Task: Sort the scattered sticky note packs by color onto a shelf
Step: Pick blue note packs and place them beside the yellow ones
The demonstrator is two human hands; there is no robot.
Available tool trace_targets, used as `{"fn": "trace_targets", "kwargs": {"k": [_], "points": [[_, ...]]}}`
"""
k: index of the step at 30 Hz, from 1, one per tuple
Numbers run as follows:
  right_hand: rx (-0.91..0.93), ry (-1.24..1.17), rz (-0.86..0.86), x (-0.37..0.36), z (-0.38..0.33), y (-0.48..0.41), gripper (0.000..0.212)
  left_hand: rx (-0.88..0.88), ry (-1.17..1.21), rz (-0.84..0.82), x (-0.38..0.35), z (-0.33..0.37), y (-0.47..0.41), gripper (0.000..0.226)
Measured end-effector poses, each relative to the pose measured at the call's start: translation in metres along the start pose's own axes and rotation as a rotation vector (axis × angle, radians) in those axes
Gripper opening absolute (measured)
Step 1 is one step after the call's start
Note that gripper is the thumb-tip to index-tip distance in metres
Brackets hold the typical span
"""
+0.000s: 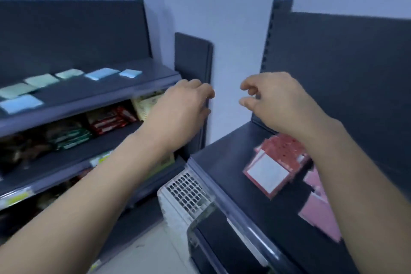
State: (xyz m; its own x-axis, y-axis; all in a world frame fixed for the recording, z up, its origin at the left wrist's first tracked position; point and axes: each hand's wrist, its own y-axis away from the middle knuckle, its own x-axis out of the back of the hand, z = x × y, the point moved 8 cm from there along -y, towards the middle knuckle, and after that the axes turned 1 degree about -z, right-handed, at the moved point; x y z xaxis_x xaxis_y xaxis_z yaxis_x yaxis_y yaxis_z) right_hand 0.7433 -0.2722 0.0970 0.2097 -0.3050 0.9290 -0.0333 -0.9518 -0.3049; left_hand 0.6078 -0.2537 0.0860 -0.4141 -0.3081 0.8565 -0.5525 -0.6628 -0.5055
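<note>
Several green and blue sticky note packs lie on the left shelf's top board (93,92): green packs (41,80) toward the back left, blue packs (101,73) to the right and one blue pack (21,103) at the front left. Red and pink packs (270,163) lie piled on the right shelf (224,162), partly under my right forearm. My left hand (180,109) hovers at the right end of the left shelf, fingers loosely curled, holding nothing. My right hand (273,101) hangs above the right shelf's back corner, fingers loosely bent and empty.
Lower boards of the left shelf hold snack packets (106,119) in red, green and yellow. A dark end panel (192,60) stands between the shelves. A white vented crate (186,193) sits on the floor below the right shelf's edge. The view is motion-blurred.
</note>
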Motion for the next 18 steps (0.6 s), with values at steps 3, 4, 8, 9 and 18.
{"fn": "trace_targets", "kwargs": {"k": [3, 4, 8, 9, 18], "points": [[0.116, -0.022, 0.001, -0.023, -0.075, -0.041, 0.030, 0.084, -0.071, 0.026, 0.028, -0.071, 0.018, 0.024], [0.144, -0.031, 0.003, -0.030, -0.096, -0.052, 0.028, 0.113, -0.082, 0.035, 0.035, -0.092, 0.024, 0.024], [0.224, -0.058, -0.013, -0.058, -0.166, -0.090, 0.023, 0.223, -0.109, 0.052, 0.057, -0.165, 0.045, 0.024], [0.247, -0.060, -0.022, -0.064, -0.181, -0.099, 0.025, 0.245, -0.118, 0.063, 0.061, -0.180, 0.050, 0.023], [0.328, -0.146, -0.086, -0.127, -0.257, -0.195, 0.029, 0.447, -0.177, 0.062, 0.062, -0.302, 0.056, 0.025]]}}
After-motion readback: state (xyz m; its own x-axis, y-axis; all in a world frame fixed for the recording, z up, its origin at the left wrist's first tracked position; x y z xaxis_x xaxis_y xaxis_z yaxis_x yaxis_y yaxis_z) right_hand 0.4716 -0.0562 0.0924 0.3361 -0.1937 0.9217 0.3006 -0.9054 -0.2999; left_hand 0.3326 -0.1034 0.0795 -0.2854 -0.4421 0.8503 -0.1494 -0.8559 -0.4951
